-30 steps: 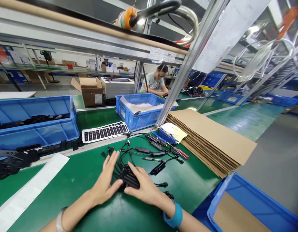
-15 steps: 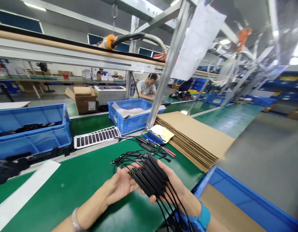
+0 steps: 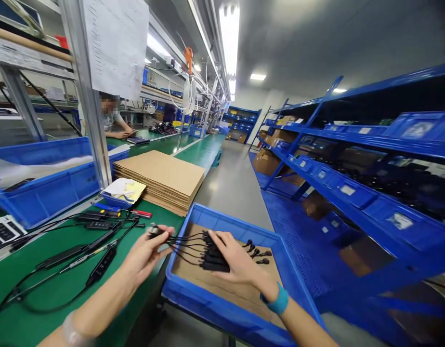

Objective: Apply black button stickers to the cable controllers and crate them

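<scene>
A bundle of black cabled modules point(image 3: 214, 256) lies over the cardboard-lined floor of a blue bin point(image 3: 222, 301). My right hand point(image 3: 235, 258) is wrapped over the modules from above. Thin black cables run left from them to their connector ends point(image 3: 155, 232), which my left hand point(image 3: 148, 253) pinches near the bin's left edge. More cable ends point(image 3: 258, 253) stick out to the right of my right hand. On the green table point(image 3: 99, 299), other black cables with small control boxes point(image 3: 100, 264) lie left of my left hand.
Stacked cardboard sheets point(image 3: 161, 176) sit behind the bin, beside a small blue box with yellow paper point(image 3: 130, 193) and red-handled tools point(image 3: 141, 213). A metal post point(image 3: 87, 96) rises at left. A person point(image 3: 110, 118) sits across the table. Blue shelving point(image 3: 352, 188) lines the right.
The view has turned right. Both hands and the bundle have moved from over the green table to the blue bin. My left hand, open before, now pinches the connector ends.
</scene>
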Tool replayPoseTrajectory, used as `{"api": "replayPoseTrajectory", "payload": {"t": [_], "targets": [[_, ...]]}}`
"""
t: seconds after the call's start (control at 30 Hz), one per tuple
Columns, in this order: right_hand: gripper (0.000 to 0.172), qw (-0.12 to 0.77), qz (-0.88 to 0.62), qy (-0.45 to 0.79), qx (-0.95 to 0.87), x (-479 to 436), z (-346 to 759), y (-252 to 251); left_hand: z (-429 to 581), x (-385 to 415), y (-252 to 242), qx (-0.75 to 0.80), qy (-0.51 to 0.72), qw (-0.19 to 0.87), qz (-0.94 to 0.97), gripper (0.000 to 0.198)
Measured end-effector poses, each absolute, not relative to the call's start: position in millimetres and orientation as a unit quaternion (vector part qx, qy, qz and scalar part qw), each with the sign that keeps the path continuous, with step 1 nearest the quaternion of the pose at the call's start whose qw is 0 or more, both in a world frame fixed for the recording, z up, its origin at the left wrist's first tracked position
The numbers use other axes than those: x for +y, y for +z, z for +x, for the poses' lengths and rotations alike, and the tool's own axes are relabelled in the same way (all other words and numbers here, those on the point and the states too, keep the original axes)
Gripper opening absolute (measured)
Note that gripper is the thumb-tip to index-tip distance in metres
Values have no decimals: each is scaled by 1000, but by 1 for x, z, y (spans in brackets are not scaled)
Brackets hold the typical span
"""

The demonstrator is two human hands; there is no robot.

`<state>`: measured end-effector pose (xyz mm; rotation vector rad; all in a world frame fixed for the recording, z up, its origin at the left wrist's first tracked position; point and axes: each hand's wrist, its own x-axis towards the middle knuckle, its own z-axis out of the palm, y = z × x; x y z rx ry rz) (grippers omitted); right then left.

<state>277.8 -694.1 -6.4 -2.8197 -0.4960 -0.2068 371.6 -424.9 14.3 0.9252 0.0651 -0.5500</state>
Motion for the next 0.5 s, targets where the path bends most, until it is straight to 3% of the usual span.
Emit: {"api": "replayPoseTrajectory", "payload": {"t": [0.23,0.37,0.5], "targets": [[96,65,-994,-48,-71,-812,314,-102,366,-490,-35,-14,-299,785,542,33],[82,46,-998,-37,-26,-835,325,-135,338,-455,-38,-89,-344,727,588,26],[72,48,-998,-49,14,-836,332,-158,308,-389,-30,-248,-328,545,731,22]]}}
